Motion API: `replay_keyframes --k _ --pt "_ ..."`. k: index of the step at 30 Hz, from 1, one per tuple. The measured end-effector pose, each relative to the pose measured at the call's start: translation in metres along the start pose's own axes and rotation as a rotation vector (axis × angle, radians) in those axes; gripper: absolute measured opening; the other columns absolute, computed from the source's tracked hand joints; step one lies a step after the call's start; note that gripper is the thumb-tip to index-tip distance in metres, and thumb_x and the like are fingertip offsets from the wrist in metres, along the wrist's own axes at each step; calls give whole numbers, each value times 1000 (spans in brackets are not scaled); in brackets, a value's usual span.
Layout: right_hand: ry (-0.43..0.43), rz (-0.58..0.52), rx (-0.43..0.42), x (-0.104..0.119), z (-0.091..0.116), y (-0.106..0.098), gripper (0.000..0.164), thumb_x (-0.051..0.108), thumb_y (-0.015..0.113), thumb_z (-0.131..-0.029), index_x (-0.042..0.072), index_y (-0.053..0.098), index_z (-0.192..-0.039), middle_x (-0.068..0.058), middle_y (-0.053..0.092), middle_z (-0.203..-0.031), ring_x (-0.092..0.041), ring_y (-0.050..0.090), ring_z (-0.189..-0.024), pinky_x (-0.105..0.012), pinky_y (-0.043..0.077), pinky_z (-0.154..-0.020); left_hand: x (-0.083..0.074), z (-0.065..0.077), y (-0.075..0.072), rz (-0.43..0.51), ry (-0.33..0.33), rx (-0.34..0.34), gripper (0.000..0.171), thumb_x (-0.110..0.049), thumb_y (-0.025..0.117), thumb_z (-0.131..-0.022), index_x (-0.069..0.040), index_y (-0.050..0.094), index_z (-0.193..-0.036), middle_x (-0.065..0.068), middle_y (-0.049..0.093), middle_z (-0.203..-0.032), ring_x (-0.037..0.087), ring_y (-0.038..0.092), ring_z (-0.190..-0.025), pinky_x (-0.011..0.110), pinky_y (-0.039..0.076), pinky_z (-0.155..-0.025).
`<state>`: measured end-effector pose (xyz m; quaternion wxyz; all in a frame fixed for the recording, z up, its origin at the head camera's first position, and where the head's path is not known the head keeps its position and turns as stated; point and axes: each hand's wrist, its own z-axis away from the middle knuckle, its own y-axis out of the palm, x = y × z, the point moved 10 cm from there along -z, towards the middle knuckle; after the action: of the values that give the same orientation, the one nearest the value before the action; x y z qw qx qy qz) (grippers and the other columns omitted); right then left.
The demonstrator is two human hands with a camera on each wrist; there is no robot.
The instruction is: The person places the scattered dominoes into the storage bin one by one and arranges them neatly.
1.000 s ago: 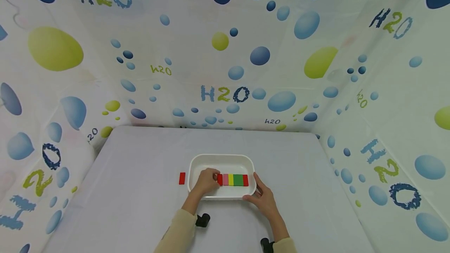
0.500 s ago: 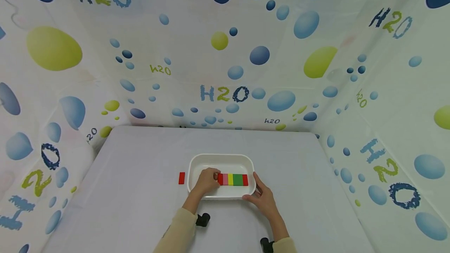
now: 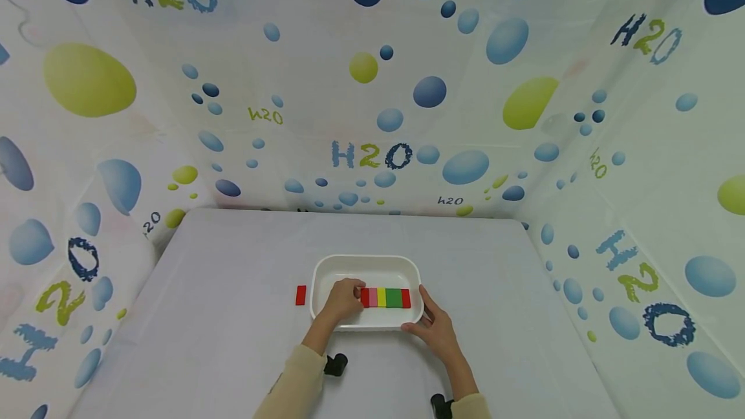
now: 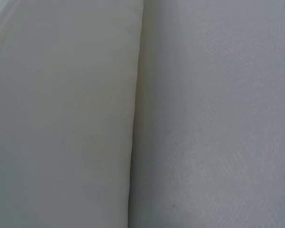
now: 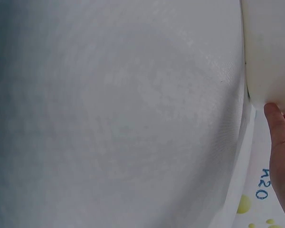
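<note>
A white tray [image 3: 367,266] lies on the table in the head view. Inside it a row of flat blocks runs left to right: a red block [image 3: 365,297], a pink block [image 3: 374,297], a yellow block [image 3: 381,297], a green block [image 3: 394,298] and a second red block [image 3: 406,299]. My left hand [image 3: 342,299] reaches over the tray's front wall, its curled fingers and thumb pinching at the left-end red block and partly covering it. With thumb and fingers, my right hand [image 3: 432,327] grips the tray's right front corner. Its fingertips touch the tray's wall [image 5: 270,52] in the right wrist view.
One loose red block [image 3: 301,295] lies on the white-covered table [image 3: 233,315], just left of the tray. Patterned curtains [image 3: 314,70] stand behind and at both sides. A pale sleeve [image 4: 61,118] fills the left half of the left wrist view.
</note>
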<state>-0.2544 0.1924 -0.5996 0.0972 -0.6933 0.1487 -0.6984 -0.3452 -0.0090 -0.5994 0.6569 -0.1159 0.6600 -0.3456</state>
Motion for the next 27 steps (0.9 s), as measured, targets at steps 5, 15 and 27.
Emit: replay_keyframes --k 5,15,27 --pt "-11 16 -1 -1 -1 0 95 25 84 -74 16 32 -153 -15 34 -157 -36 43 -138 -31 47 -96 -1 3 -2 -3 -4 -12 46 4 74 -76 1 65 -120 5 55 -80 18 50 -78 28 48 -69" --pt "7 1 -3 -1 0 1 93 19 84 -75 17 33 -153 -14 34 -157 -35 43 -138 -30 47 -96 -15 9 -20 1 100 -153 45 -3 74 -76 0 66 -121 7 59 -82 14 48 -70 25 42 -63" --pt "28 -11 13 0 -1 1 95 8 82 -76 10 28 -154 -17 29 -158 -37 39 -140 -33 46 -98 -54 47 -100 79 355 -455 42 -7 80 -78 -1 67 -118 9 62 -87 16 58 -69 21 50 -61"
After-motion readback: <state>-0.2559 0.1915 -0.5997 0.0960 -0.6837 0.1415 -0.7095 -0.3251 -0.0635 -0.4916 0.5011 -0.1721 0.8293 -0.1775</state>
